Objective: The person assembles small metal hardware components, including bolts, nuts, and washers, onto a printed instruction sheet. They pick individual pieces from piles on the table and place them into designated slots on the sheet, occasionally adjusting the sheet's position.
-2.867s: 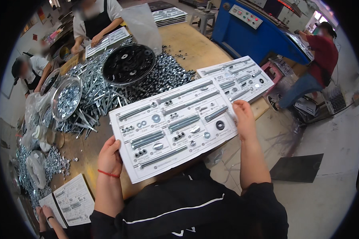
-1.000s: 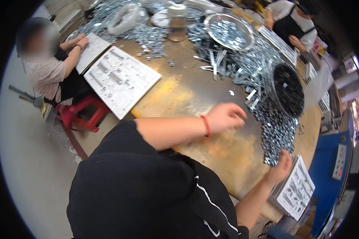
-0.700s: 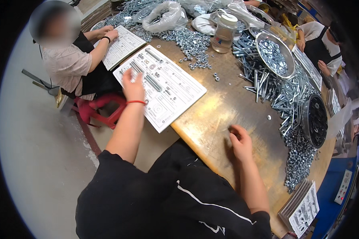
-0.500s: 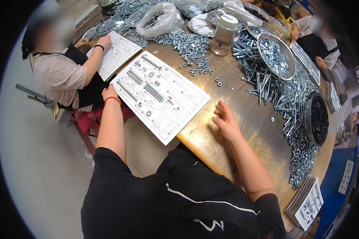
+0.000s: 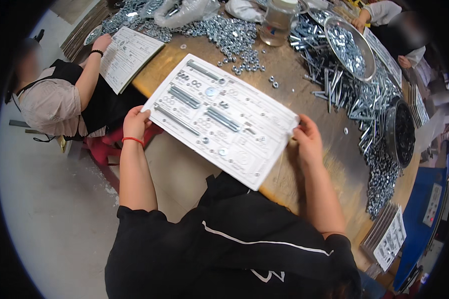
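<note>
Between my two hands is a white printed board [image 5: 234, 99], tilted, with bolts, nuts and washers lying on its printed outlines. My left hand [image 5: 137, 121], with a red band at the wrist, grips its left corner, thumb on top. At the far right corner my right hand [image 5: 308, 135] pinches the edge between thumb and fingers. The board's near corner juts past the table edge, over my lap. Long bolts [image 5: 222, 119] sit in its middle, and a washer [image 5: 210, 92] lies near the top.
Beyond the board are heaps of nuts [image 5: 234, 42] and a clear jar [image 5: 277, 22]. Bolts [image 5: 329, 79] pile at the right beside a metal bowl of washers [image 5: 346, 47] and a black round tray [image 5: 401, 132]. Stacked boards [image 5: 386, 236] stand at lower right. Co-workers sit left and far right.
My right hand has moved up to the board and closed on its right corner. The board has shifted right and appears raised from the table, with my left hand still holding it.
</note>
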Available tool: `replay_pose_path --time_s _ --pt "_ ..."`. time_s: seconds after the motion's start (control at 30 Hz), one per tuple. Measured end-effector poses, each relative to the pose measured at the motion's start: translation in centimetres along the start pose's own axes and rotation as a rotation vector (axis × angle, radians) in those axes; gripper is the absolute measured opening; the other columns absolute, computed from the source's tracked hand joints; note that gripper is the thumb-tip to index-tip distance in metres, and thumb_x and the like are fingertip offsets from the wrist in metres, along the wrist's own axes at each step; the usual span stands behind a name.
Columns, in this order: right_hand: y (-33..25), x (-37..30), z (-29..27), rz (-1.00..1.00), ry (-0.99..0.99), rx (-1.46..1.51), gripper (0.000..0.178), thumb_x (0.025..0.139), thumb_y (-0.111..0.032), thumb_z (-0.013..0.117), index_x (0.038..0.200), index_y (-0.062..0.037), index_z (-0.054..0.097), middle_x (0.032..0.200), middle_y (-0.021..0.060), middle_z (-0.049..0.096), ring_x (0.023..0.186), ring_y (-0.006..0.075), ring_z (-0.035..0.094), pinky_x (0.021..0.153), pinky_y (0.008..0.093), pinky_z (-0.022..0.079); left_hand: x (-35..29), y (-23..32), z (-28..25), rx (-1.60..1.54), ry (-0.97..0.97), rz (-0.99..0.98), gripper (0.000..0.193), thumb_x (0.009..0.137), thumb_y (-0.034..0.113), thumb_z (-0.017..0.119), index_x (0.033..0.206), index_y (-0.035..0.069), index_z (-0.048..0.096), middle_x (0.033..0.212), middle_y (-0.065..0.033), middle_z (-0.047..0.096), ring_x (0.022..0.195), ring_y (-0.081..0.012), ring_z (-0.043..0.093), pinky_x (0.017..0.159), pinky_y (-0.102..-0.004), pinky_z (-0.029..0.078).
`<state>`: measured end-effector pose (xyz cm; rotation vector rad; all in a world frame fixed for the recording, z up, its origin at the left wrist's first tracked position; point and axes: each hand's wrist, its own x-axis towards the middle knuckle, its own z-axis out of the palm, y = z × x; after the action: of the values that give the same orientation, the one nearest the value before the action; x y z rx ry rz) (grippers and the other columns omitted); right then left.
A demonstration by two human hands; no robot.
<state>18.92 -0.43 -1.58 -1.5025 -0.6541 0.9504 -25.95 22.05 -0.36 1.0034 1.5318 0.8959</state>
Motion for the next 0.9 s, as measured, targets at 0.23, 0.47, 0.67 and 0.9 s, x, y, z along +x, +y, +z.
replay_pose_path --time_s 0.23,0.47,0.67,0.9 --pt "-1.4 -4.7 -11.5 -0.052 0.441 -0.236 0.040 0.087 -0.003 0.064 0.126 -0.0019 0.059 0.099 0.0041 0.062 0.085 0.0112 0.055 0.076 0.0251 0.047 -9.6 1.5 8.4 0.602 -0.504 0.148 0.023 0.081 0.018 0.076 0.084 -0.003 0.066 0.070 -0.0059 0.066 0.061 -0.0130 0.059 0.058 -0.0268 0.048" --pt "-0.7 -10.8 -23.5 -0.003 0.753 -0.597 0.039 0.083 -0.013 0.069 0.119 -0.0019 0.063 0.093 0.0053 0.063 0.079 0.0132 0.056 0.071 0.0272 0.047 -17.1 3.4 19.2 1.051 -0.987 0.348 0.027 0.076 0.031 0.076 0.075 0.005 0.068 0.070 -0.0133 0.066 0.064 -0.0285 0.062 0.060 -0.0382 0.048" --pt "-1.8 -14.7 -27.0 0.082 0.848 -0.722 0.038 0.083 -0.018 0.069 0.117 -0.0005 0.063 0.106 0.0116 0.068 0.093 0.0194 0.063 0.083 0.0319 0.050 -19.6 4.1 23.8 1.284 -1.212 0.648 0.031 0.078 0.038 0.072 0.079 0.007 0.072 0.077 -0.0136 0.069 0.075 -0.0330 0.065 0.067 -0.0422 0.051" --pt "-4.4 -11.4 -25.7 -0.292 0.718 -1.189 0.032 0.081 -0.013 0.068 0.110 -0.0001 0.066 0.108 0.0190 0.066 0.103 0.0358 0.062 0.094 0.0416 0.048 -18.0 5.2 27.8 1.155 -1.162 0.558 0.033 0.082 0.039 0.068 0.082 0.007 0.073 0.080 -0.0153 0.069 0.077 -0.0341 0.066 0.071 -0.0427 0.052"
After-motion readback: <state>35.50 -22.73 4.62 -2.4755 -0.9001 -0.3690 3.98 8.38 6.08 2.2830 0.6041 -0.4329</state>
